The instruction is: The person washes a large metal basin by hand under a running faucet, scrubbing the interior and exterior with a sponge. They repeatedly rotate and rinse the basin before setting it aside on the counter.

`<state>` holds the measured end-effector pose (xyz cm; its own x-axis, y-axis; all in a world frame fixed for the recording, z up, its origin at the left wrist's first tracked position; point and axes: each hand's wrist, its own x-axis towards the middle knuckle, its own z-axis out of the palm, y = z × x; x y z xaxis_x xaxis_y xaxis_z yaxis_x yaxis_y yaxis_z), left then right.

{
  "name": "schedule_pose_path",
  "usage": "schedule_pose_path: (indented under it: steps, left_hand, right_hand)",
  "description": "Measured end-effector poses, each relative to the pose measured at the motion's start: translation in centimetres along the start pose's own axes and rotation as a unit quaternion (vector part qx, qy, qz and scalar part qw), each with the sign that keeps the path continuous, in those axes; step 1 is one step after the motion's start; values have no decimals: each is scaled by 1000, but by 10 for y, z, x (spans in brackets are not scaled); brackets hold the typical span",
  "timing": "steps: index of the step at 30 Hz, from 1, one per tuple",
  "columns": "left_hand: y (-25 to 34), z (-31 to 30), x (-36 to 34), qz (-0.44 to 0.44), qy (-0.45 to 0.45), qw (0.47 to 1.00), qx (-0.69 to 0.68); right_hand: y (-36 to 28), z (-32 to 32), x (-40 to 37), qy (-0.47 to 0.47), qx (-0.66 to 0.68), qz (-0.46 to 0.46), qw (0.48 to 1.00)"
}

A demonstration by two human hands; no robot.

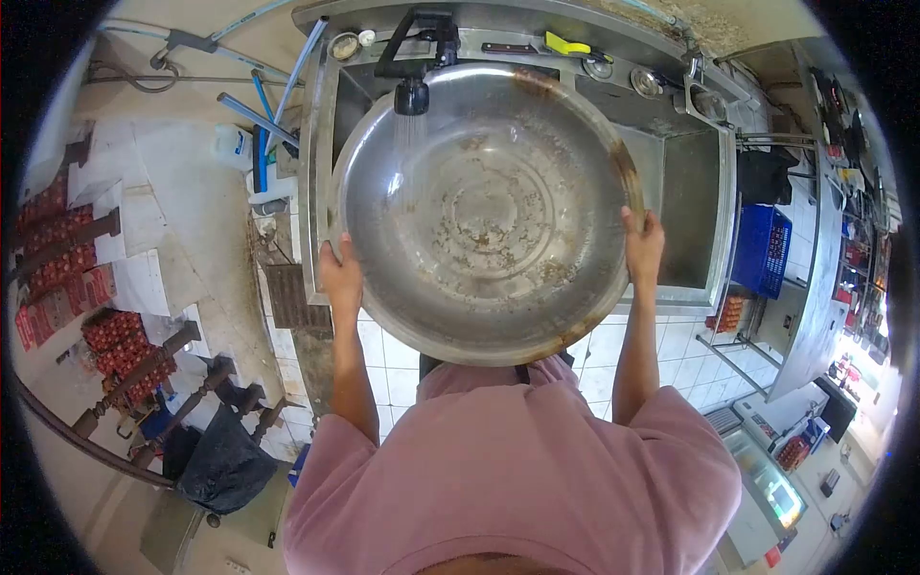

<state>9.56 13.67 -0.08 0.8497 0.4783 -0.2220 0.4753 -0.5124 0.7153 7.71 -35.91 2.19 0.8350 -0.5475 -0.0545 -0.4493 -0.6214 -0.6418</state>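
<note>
A large round metal basin (pixel 489 220) with brown stains on its bottom and rim lies over the steel sink (pixel 690 192). From a black faucet (pixel 412 96) at its upper left, water runs down into it. My left hand (pixel 342 273) grips the basin's left rim, thumb over the edge. On the right rim, my right hand (pixel 644 247) holds on in the same way. The fingers beneath the basin are partly hidden.
Behind the basin, a ledge bears a knife (pixel 508 48), a yellow-handled brush (pixel 567 44) and a metal lid (pixel 646 82). Blue pipes (pixel 259 120) stand at the left. A blue crate (pixel 763 251) is right of the sink.
</note>
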Motion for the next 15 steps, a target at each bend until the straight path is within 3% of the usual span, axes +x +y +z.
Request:
schedule_pose_path:
  steps: [3, 7, 10, 13, 15]
  left_hand:
    - [-43, 24, 6, 7, 21, 998, -57]
    - [-20, 26, -5, 2, -10, 997, -78]
    - [-59, 58, 16, 76, 80, 993, -33]
    - [-52, 57, 23, -28, -94, 992, -84]
    - [-30, 64, 16, 1, -102, 976, -194]
  right_hand:
    - [6, 8, -4, 20, 14, -4, 1000]
    - [19, 2, -10, 45, -22, -8, 999]
    - [31, 4, -16, 75, -34, -12, 997]
    - [43, 0, -23, 99, -31, 5, 995]
    - [50, -9, -25, 124, -14, 9, 992]
